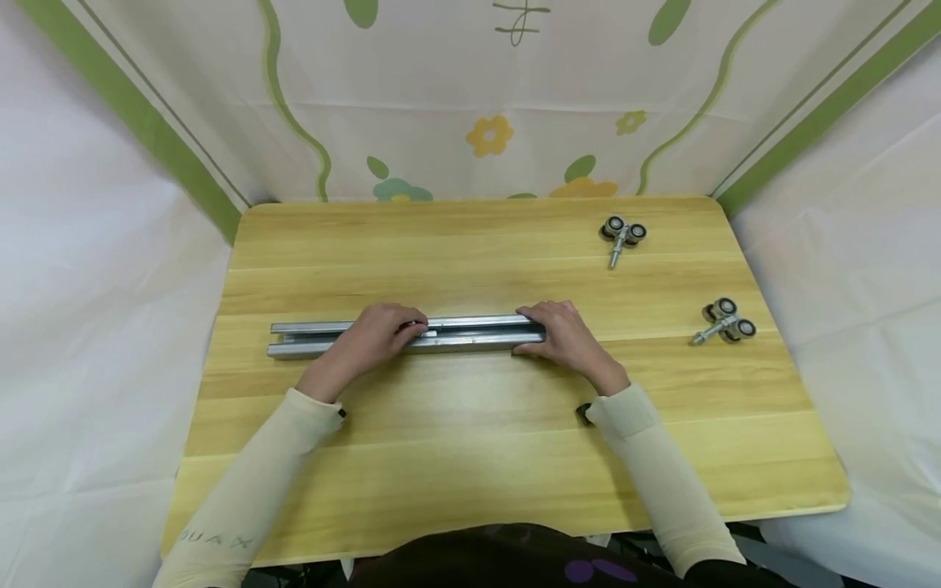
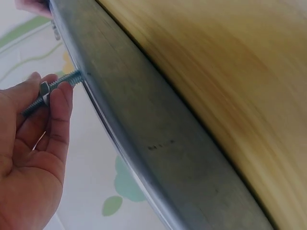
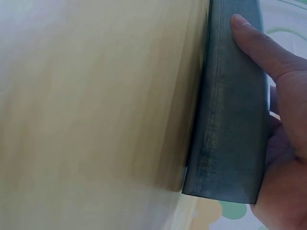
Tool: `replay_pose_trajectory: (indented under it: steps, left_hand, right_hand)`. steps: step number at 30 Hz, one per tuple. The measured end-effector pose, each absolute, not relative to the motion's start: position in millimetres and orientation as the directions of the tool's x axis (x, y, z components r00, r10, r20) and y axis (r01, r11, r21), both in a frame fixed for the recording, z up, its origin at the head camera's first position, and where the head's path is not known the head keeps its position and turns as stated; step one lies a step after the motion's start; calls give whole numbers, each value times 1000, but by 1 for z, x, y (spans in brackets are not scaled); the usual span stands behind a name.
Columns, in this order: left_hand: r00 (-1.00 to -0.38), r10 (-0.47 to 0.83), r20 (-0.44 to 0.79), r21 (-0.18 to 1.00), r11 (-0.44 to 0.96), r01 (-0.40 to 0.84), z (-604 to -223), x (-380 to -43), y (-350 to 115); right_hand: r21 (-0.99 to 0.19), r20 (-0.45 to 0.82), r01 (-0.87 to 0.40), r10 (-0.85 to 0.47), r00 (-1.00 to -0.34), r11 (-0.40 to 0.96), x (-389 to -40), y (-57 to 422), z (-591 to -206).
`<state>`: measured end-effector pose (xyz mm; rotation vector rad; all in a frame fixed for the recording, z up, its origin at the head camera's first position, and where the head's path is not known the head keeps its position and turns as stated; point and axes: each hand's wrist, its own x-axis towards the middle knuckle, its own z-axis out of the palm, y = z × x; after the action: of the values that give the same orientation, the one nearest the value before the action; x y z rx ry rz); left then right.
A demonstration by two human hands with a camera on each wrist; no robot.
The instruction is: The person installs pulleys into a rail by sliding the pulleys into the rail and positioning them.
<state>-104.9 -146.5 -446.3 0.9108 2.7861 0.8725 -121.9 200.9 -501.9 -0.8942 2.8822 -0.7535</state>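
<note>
A grey metal track (image 1: 470, 342) with a slot along its top lies crosswise on the table. Over its middle, my left hand (image 1: 373, 339) pinches a threaded bolt (image 2: 74, 78) with a nut on it; the bolt sticks out of the track's slot. Whatever the bolt joins inside the track is hidden. At the right end, my right hand (image 1: 564, 336) grips the track, thumb (image 3: 254, 40) against the near side wall and fingers on the far side.
Two roller trolleys with threaded bolts lie on the right of the table: one trolley (image 1: 622, 235) near the back edge, another trolley (image 1: 724, 320) nearer the right edge. A patterned white cloth (image 1: 441, 73) hangs behind the wooden table (image 1: 456, 457).
</note>
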Motion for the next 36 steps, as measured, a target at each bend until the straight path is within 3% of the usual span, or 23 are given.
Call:
replay_pose_trajectory:
  steps: [10, 36]
  left_hand:
    - [-860, 508, 46, 565, 697, 442, -448, -100, -167]
    - [-912, 391, 122, 518, 759, 394, -447, -84, -230]
  right_hand:
    - [-463, 114, -523, -537, -836, 716, -121, 201, -501]
    - [-470, 92, -512, -537, -838, 719, -122, 201, -500]
